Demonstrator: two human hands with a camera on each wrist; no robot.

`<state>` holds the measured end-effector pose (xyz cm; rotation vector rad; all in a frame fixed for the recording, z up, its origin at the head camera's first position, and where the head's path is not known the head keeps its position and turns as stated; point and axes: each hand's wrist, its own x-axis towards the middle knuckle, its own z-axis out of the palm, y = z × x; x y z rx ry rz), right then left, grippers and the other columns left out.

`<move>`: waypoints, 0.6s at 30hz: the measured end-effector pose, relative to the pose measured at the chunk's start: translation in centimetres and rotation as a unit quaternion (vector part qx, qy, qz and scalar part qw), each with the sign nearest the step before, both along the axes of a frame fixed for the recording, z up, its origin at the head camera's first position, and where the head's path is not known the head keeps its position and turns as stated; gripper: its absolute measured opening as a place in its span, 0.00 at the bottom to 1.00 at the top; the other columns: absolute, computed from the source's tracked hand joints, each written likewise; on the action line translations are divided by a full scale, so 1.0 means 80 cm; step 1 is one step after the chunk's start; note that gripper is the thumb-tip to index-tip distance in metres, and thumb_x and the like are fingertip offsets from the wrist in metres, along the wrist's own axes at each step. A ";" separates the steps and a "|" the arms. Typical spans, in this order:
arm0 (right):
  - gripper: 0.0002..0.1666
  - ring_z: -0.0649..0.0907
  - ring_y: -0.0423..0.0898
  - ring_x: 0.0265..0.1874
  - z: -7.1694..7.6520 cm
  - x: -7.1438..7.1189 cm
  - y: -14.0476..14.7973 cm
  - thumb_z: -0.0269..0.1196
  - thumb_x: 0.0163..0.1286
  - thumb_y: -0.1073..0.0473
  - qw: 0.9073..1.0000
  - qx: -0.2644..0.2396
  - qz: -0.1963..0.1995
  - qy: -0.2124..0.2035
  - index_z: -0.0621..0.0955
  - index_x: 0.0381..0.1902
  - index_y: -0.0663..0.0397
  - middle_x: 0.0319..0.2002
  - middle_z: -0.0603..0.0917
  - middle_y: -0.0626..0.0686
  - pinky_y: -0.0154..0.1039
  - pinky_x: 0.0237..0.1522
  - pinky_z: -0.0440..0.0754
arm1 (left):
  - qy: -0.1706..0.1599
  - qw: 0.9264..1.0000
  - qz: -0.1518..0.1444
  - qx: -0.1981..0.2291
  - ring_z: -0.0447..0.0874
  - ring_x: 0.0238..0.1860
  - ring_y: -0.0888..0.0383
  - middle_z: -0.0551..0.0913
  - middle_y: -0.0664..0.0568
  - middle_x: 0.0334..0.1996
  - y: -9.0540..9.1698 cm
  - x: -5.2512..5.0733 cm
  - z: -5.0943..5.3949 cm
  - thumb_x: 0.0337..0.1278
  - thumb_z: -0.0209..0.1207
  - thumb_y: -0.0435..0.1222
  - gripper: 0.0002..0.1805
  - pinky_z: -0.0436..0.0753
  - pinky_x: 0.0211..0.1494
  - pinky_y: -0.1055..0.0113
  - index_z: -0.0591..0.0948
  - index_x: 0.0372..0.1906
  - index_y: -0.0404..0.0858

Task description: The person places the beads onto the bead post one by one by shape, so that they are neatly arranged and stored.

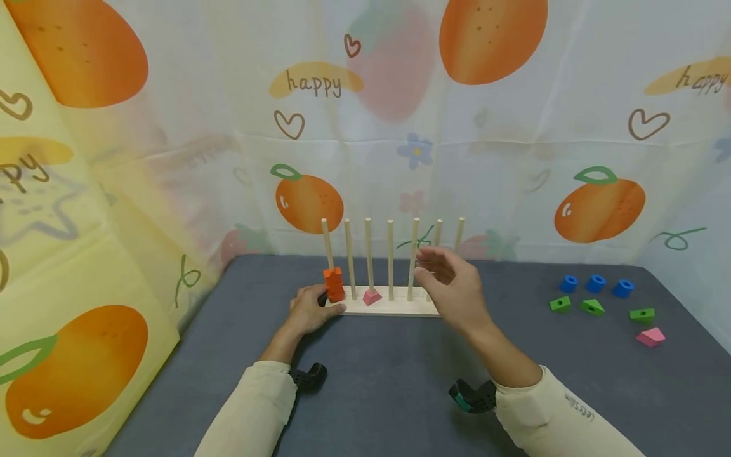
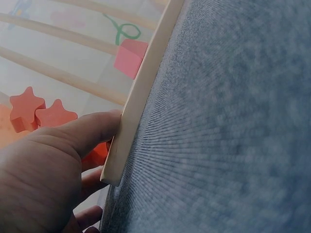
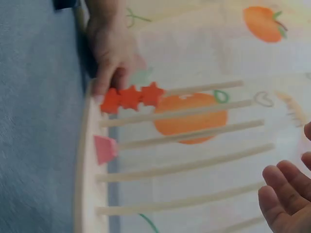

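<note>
Seemingly partway through threading blocks onto a wooden rack (image 1: 394, 308), and judging by the layout, between one placement and the next. Gripping the left end of its base with the left hand (image 1: 310, 310), thumb at the near edge and fingers curled around beyond, presumably for steadiness on the tabletop (image 1: 371, 381). Holding nothing visible in the right hand (image 1: 454, 282), with fingers relaxed and slightly bent, beside the fifth peg (image 1: 414, 254) from the left; impossible to tell whether touching it.

Already threaded: three orange star blocks (image 1: 334, 284) stacked on the leftmost peg (image 1: 327, 238), and one pink block (image 1: 372, 297) at the foot of the third peg (image 1: 368, 254). Lying loose at the right: three blue cylinders (image 1: 596, 284) farthest, three green blocks (image 1: 592, 307) nearer, and a loose pink block (image 1: 651, 337) nearest.

Probably calling next for a reach rightward, a pinch on the loose pink block, then alignment and lowering over the third peg, if sorting by colour. Best to brace the left end meanwhile.
</note>
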<state>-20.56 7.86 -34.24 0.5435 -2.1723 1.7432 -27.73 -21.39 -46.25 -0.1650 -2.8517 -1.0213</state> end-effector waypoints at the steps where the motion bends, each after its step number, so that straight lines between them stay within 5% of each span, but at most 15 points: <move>1: 0.19 0.80 0.47 0.50 0.003 0.003 0.005 0.62 0.69 0.62 1.000 0.002 0.000 0.005 0.77 0.56 0.60 0.51 0.81 0.54 0.42 0.53 0.74 | 0.000 1.000 0.000 0.000 0.64 0.61 0.40 0.78 0.41 0.56 0.000 0.000 0.000 0.50 0.70 0.47 0.27 0.55 0.60 0.43 0.82 0.55 0.41; 18: 0.20 0.83 0.41 0.42 0.036 0.035 0.103 0.62 0.66 0.72 0.989 0.013 -0.089 0.120 0.78 0.56 0.63 0.44 0.84 0.53 0.29 0.45 0.77 | -0.005 1.000 0.004 -0.003 0.63 0.62 0.41 0.78 0.41 0.56 0.003 0.003 0.003 0.51 0.70 0.47 0.30 0.55 0.61 0.43 0.80 0.59 0.39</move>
